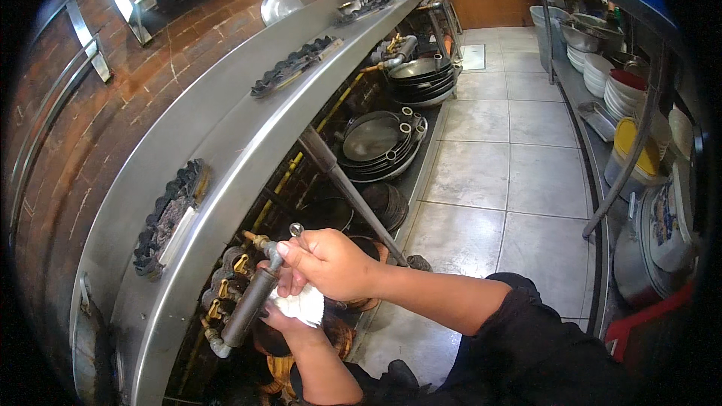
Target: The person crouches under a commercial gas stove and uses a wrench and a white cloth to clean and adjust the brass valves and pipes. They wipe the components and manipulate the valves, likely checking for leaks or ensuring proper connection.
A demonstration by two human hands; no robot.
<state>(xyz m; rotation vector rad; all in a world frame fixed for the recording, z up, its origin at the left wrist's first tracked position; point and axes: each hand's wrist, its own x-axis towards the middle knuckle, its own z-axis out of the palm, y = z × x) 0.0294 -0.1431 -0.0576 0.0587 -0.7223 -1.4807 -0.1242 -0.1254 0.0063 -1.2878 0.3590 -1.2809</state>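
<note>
My right hand (323, 261) is closed, thumb on top, round a thin metal utensil (297, 230) whose shiny rounded end sticks up past the fingers. The rest of it is hidden, so its exact kind does not show. Just below, my left hand (281, 322) is closed on a crumpled white paper napkin (302, 306). The two hands meet, and the napkin lies between them. Beside them, in line with the fingers, runs a thick dark gas pipe (252, 304) with yellow-handled valves (216, 308); whether the hands touch it I cannot tell.
A long steel stove counter (233, 150) with black burners (171, 214) extends along the left. Stacked black pans (372, 139) fill the shelf below, behind a slanted metal leg (342, 188). On the right, a rack holds white bowls (598, 71) and a yellow-lidded tub (635, 146). Tiled floor (470, 135) lies between.
</note>
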